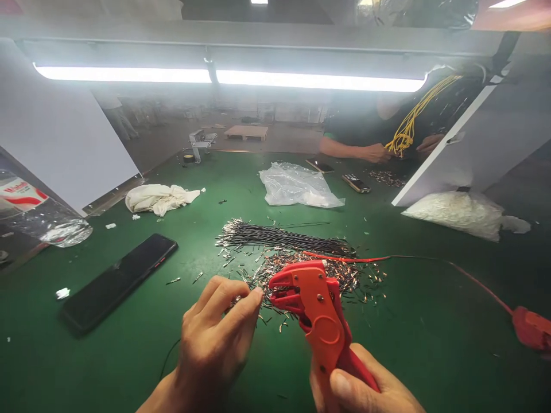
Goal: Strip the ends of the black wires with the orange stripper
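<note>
My right hand (pixel 365 381) is wrapped round the handles of a red and orange wire stripper (pixel 322 321), its jaws pointing left and slightly parted. Just left of those jaws, my left hand (pixel 219 324) is closed in a pinch on a thin black wire (pixel 169 357), which trails out below it on the left. The pinched end is hidden by the fingers. Behind the stripper lies a bundle of black wires (pixel 284 236) with metal terminals at the left end. Between bundle and hands spreads a heap of short wire scraps and terminals (pixel 344 275).
A phone (pixel 123 281) and a plastic bottle (pixel 47 212) lie left. Behind are a white cloth (pixel 159 198) and a clear plastic bag (pixel 297 184). A red cable (pixel 473 281) runs right, near a filled bag (pixel 456 212). Opposite, a person's hands hold yellow wires (pixel 402 137).
</note>
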Action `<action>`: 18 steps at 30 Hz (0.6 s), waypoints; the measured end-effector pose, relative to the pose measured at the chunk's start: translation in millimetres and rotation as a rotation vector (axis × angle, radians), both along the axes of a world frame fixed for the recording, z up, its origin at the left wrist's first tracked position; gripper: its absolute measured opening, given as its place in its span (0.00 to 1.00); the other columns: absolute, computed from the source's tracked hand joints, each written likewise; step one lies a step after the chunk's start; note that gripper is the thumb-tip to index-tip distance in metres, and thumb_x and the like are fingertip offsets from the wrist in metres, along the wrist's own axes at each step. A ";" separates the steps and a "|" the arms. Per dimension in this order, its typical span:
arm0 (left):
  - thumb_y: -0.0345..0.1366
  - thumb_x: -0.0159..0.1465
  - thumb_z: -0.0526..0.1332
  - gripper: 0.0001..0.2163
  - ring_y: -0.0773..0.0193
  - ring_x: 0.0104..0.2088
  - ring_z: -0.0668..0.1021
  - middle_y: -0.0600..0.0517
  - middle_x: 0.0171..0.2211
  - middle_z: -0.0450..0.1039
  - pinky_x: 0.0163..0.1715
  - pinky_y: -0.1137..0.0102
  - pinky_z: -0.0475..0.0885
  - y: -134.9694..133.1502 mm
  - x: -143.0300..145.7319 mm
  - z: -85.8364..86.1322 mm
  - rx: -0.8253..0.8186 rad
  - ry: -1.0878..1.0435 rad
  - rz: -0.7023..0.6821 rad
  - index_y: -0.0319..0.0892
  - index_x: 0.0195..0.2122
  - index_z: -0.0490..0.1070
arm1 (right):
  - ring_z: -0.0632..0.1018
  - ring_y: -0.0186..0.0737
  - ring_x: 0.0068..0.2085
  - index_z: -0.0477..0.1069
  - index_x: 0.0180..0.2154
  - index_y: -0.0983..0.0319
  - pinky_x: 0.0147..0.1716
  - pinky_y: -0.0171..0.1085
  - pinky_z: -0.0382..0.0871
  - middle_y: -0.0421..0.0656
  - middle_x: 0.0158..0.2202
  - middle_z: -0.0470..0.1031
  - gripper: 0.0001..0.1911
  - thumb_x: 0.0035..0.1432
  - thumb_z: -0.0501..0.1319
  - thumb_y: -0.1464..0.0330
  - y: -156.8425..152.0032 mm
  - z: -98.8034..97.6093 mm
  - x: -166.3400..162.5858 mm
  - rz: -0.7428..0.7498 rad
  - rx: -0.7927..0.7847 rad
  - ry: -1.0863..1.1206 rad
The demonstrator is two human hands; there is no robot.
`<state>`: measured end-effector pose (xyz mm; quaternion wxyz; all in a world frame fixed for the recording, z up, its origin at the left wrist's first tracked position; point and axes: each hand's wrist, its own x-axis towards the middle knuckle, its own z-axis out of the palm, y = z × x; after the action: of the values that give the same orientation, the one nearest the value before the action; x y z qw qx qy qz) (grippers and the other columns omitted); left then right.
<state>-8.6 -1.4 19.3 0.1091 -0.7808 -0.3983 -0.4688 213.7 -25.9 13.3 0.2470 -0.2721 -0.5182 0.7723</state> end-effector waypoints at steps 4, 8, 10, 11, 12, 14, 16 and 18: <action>0.19 0.59 0.62 0.11 0.68 0.29 0.70 0.52 0.29 0.70 0.25 0.75 0.68 -1.6 -0.1 -0.7 -0.011 -0.006 0.001 0.39 0.39 0.74 | 0.57 0.29 0.23 0.63 0.26 0.63 0.22 0.31 0.50 0.36 0.22 0.57 0.28 0.57 0.57 0.44 -0.1 -3.5 -1.2 0.004 -0.020 0.021; 0.19 0.58 0.63 0.11 0.69 0.28 0.70 0.52 0.29 0.69 0.25 0.75 0.67 -0.7 -1.4 -2.5 -0.016 -0.019 0.011 0.40 0.39 0.74 | 0.59 0.30 0.23 0.64 0.27 0.63 0.23 0.31 0.52 0.37 0.22 0.59 0.28 0.58 0.56 0.44 -0.1 -6.2 -0.4 -0.002 -0.004 0.051; 0.18 0.58 0.63 0.12 0.69 0.29 0.70 0.52 0.29 0.69 0.25 0.75 0.67 -0.6 -2.7 -3.4 -0.019 -0.015 0.011 0.39 0.40 0.74 | 0.60 0.30 0.24 0.65 0.28 0.64 0.23 0.31 0.52 0.38 0.23 0.59 0.26 0.59 0.56 0.46 0.1 -7.5 0.7 -0.010 -0.026 0.049; 0.18 0.58 0.63 0.13 0.69 0.29 0.69 0.52 0.30 0.69 0.25 0.75 0.67 -0.8 -3.3 -3.6 -0.017 -0.011 0.007 0.39 0.40 0.74 | 0.60 0.30 0.24 0.65 0.29 0.64 0.23 0.31 0.53 0.38 0.23 0.60 0.26 0.59 0.57 0.47 0.1 -7.8 1.2 -0.009 -0.042 0.048; 0.17 0.57 0.62 0.13 0.69 0.29 0.70 0.52 0.30 0.69 0.25 0.75 0.67 -1.1 -3.7 -3.6 -0.013 -0.008 0.001 0.39 0.40 0.74 | 0.60 0.30 0.24 0.65 0.29 0.64 0.23 0.31 0.53 0.38 0.23 0.60 0.26 0.59 0.57 0.47 0.0 -7.7 1.7 -0.007 -0.053 0.045; 0.16 0.57 0.62 0.14 0.69 0.29 0.70 0.51 0.30 0.70 0.27 0.74 0.68 -1.9 -4.0 -2.6 -0.005 -0.007 -0.004 0.39 0.41 0.74 | 0.60 0.30 0.23 0.65 0.28 0.64 0.22 0.31 0.53 0.37 0.22 0.60 0.26 0.59 0.57 0.46 -0.7 -6.1 2.5 -0.004 -0.048 0.036; 0.17 0.57 0.62 0.14 0.69 0.29 0.70 0.52 0.30 0.70 0.27 0.74 0.68 -2.5 -3.8 -0.7 0.003 -0.003 0.002 0.39 0.40 0.75 | 0.60 0.29 0.23 0.64 0.27 0.64 0.22 0.31 0.52 0.37 0.22 0.59 0.28 0.57 0.57 0.44 -1.7 -3.0 3.3 -0.022 -0.052 0.006; 0.18 0.58 0.61 0.13 0.69 0.29 0.70 0.52 0.29 0.71 0.26 0.75 0.68 -2.9 -3.4 1.4 0.004 0.010 0.015 0.41 0.40 0.75 | 0.60 0.29 0.23 0.64 0.25 0.63 0.23 0.31 0.53 0.37 0.21 0.59 0.29 0.56 0.58 0.43 -2.5 0.4 4.3 -0.052 -0.072 -0.049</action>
<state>-12.1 -4.2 20.7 0.1163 -0.7799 -0.4025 -0.4650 218.0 -28.4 13.8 0.2443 -0.3128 -0.4888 0.7769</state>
